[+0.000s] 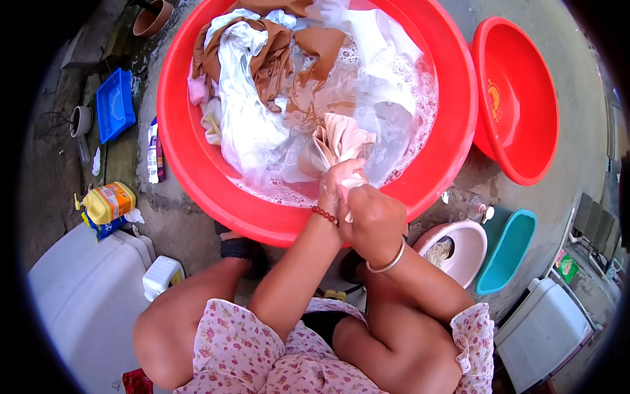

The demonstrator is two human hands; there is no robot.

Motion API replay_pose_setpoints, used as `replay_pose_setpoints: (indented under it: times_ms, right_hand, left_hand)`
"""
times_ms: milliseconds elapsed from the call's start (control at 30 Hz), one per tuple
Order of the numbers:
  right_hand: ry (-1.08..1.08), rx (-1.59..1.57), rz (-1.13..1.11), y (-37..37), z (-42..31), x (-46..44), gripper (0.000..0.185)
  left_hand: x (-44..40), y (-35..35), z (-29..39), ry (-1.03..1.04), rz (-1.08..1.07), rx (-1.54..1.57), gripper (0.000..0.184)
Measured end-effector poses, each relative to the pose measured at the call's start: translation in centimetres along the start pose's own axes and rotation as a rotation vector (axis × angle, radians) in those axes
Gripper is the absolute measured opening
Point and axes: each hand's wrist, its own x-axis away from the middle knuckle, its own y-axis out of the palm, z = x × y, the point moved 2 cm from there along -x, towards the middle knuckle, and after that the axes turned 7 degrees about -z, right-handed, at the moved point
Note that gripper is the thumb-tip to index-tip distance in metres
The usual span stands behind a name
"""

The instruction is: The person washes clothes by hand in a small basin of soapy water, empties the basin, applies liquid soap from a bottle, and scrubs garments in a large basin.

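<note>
Both hands grip one pale pink cloth point(348, 136) over the near part of a large red basin point(453, 85). My left hand point(335, 190), with a red bead bracelet at the wrist, is closed around the cloth below its fanned-out folds. Right beside it, my right hand point(377, 220), below a silvery bangle, is closed on the cloth's lower part. Soapy water point(328, 98) fills the basin. In it lie a white cloth point(246, 111), a brown cloth point(272, 59) at the upper left and another white cloth point(374, 39) at the upper right.
An empty red basin point(525, 98) leans at the right. Nearer are a pink basin point(469, 246) holding something pale, a teal tub point(508, 253) and a clear bottle point(466, 205). At the left are a blue tray point(116, 105), a yellow bottle point(108, 202) and a white container point(162, 276).
</note>
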Motion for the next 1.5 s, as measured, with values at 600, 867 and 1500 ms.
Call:
replay_pose_setpoints:
  times_ms: [600,867,1500]
  right_hand:
    - [-0.039,-0.138,0.017,-0.5,-0.1,-0.6,0.022]
    - [0.565,-0.670,-0.367,7.7,12.7,-5.9,0.045]
    - [-0.018,-0.138,-0.104,6.2,6.4,-6.5,0.024]
  left_hand:
    - [2.0,2.4,0.1,0.475,0.349,-0.204,0.011]
    - [0.0,3.0,3.4,0.820,0.532,-0.141,0.035]
    - [-5.6,-4.2,0.6,0.262,0.165,0.255,0.028]
